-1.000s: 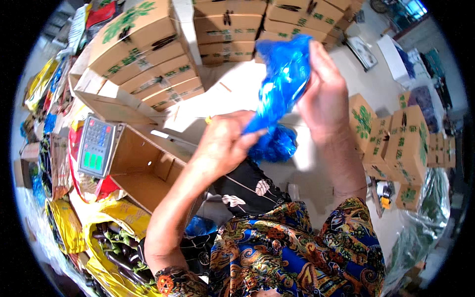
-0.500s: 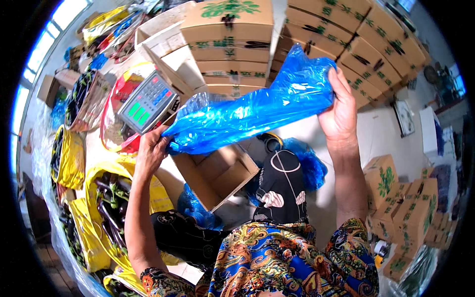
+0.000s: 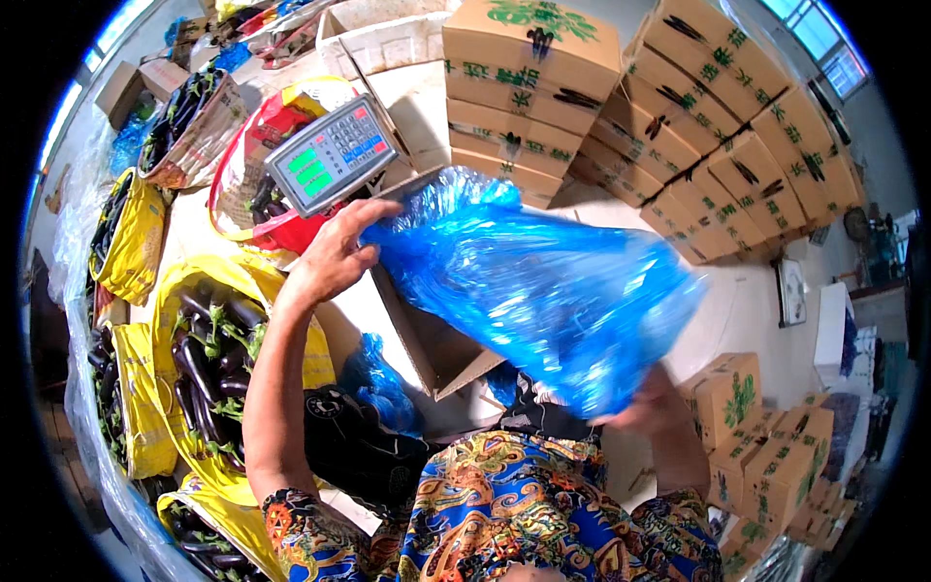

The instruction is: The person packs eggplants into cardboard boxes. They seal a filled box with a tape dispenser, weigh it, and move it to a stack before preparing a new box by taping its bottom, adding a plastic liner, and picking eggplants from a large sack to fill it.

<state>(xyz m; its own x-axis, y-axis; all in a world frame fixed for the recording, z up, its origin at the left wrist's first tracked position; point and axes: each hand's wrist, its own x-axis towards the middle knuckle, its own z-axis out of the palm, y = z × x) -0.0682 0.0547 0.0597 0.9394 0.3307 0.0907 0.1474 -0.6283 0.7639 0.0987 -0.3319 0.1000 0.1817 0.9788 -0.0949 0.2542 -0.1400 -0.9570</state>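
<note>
A blue plastic bag (image 3: 543, 291) is stretched out between my two hands, its film wide and crinkled. My left hand (image 3: 341, 250) grips the bag's upper left edge just below the scale display. At the lower right, my right hand (image 3: 655, 403) holds the opposite end; it is smeared by motion and partly behind the film. Beneath the bag stands an open cardboard box (image 3: 436, 349), mostly hidden by it. A grey scale display (image 3: 332, 155) with lit green readouts is close beyond my left hand.
On the left, yellow sacks (image 3: 160, 398) hold dark eggplants (image 3: 208, 378). Stacked cartons (image 3: 529, 87) stand ahead, with more cartons (image 3: 742, 175) at the right. Smaller boxes (image 3: 766, 456) sit at the lower right. More blue plastic (image 3: 380, 383) lies beside the open box.
My right hand has swung down toward me, spreading the blue bag from a narrow bunch into a wide sheet over the box. My left hand has moved slightly up and right.
</note>
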